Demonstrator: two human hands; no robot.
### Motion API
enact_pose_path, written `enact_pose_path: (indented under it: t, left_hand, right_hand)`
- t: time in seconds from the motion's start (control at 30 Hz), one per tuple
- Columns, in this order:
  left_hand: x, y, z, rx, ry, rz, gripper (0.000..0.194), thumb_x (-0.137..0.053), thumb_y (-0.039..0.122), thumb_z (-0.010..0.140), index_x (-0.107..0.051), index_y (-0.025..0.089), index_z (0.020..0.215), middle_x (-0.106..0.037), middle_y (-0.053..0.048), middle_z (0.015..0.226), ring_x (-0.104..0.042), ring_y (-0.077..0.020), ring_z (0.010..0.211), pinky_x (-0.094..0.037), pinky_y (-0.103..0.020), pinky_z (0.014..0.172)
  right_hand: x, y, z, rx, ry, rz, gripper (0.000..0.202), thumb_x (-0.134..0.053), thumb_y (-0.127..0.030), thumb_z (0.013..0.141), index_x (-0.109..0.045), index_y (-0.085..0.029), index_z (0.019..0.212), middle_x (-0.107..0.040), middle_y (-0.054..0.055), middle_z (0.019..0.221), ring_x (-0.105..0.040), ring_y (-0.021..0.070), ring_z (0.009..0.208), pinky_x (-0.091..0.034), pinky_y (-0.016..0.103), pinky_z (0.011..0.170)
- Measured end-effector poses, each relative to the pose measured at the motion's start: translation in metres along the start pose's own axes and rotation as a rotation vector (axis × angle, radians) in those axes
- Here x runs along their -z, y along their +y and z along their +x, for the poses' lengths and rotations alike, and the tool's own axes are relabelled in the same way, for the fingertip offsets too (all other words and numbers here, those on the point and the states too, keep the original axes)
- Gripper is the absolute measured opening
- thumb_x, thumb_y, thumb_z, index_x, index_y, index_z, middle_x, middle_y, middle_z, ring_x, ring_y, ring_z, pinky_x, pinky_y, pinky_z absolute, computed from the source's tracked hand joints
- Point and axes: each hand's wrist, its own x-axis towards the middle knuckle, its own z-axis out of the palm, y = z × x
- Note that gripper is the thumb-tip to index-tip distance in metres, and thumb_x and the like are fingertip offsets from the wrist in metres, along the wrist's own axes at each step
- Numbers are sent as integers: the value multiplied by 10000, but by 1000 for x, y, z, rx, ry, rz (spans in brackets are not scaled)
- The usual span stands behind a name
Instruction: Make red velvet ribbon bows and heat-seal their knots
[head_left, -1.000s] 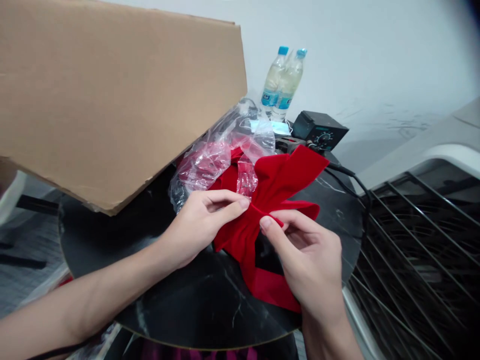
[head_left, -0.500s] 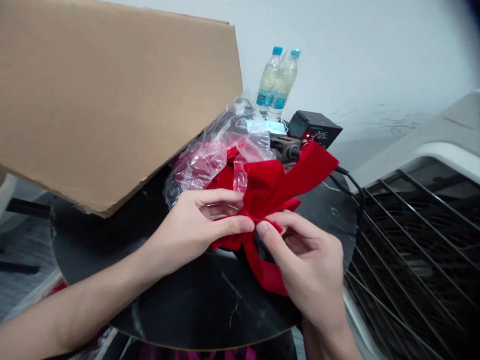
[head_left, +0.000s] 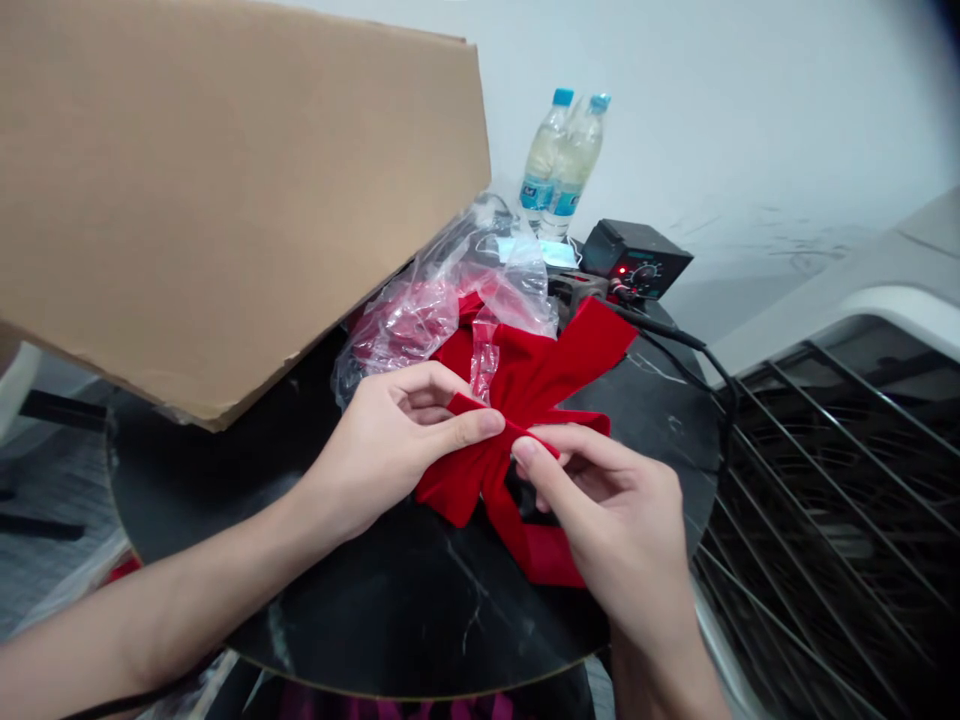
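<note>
A red ribbon bow (head_left: 540, 385) with several loops and tails is held above the round black table (head_left: 390, 620). My left hand (head_left: 420, 420) pinches a narrow red strip at the bow's middle between thumb and fingers. Close beside it, my right hand (head_left: 592, 490) pinches the other part of that strip, thumb on top. One tail points up to the right, and a loop hangs below near my right hand. Behind the bow lies a clear plastic bag (head_left: 409, 320) with more red material in it.
A large cardboard box (head_left: 247, 200) stands at the left. Two bottles (head_left: 566, 170), a blue face mask (head_left: 540, 252) and a black control box (head_left: 637, 262) with a red light and cable are at the back. A wire-grilled appliance (head_left: 832, 480) stands at the right.
The bow has turned a little between my hands; its upper tail has shifted left and down, and a lower left part now spreads out. The strip's left end now shows above my left thumb.
</note>
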Motion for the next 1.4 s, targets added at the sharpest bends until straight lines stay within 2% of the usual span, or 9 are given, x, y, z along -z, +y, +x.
enact_pose_path:
  t: [0.27,0.43,0.6,0.7,0.87,0.97,1.17,1.4]
  left_hand:
    - [-6,6,-7,-155,125,192,195,-927,191,709,-748,183,786,-761,9,792,-716,-137,747,-565,-188,702]
    - [-9,7,-10,-198,153,233,198,-920,157,709,-737,178,782,-751,19,782,-708,-121,729,-557,-168,693]
    - [-10,8,-11,-225,178,236,200,-929,157,688,-747,179,766,-747,12,787,-707,-134,717,-567,-191,684]
    - [-8,7,-9,-166,136,172,213,-933,148,680,-744,187,771,-755,13,781,-710,-130,721,-564,-177,675]
    - [0,5,-4,60,-18,-79,279,-919,158,718,-722,210,908,-706,50,658,-668,-93,595,-531,-141,588]
    - [3,5,0,161,-104,-218,277,-908,186,754,-722,193,959,-698,50,635,-655,-72,565,-530,-126,593]
    - [6,3,6,259,-220,-363,306,-924,109,715,-671,171,878,-716,38,635,-654,-59,555,-520,-105,584]
    - [7,-1,8,285,-296,-371,313,-894,148,773,-589,183,835,-742,11,717,-692,-90,626,-561,-159,645]
  right_hand:
    - [-2,-3,-5,-1,-2,23,93,-778,-308,889,-796,-229,842,-713,-14,670,-609,116,561,-514,217,548]
    - [-1,-4,-10,3,-30,37,95,-758,-303,922,-799,-243,861,-758,-11,733,-686,132,643,-565,215,618]
    - [-2,-5,-12,16,20,14,52,-777,-301,910,-820,-275,897,-797,-10,825,-728,140,694,-596,208,652]
    - [-4,-5,-11,5,25,50,59,-777,-292,904,-815,-257,875,-788,-8,770,-726,135,645,-599,198,627]
    - [1,-2,-7,25,14,79,49,-789,-261,888,-801,-238,847,-766,-21,707,-699,117,578,-569,178,559]
    - [7,1,-5,45,-27,86,58,-787,-253,897,-797,-247,840,-760,-37,706,-693,98,589,-559,161,583]
    - [11,4,-4,46,-117,68,55,-776,-272,916,-783,-257,864,-750,-49,736,-691,90,637,-544,156,615]
    - [11,3,-4,66,-128,41,66,-766,-273,911,-770,-233,860,-729,-29,737,-676,107,626,-532,182,582]
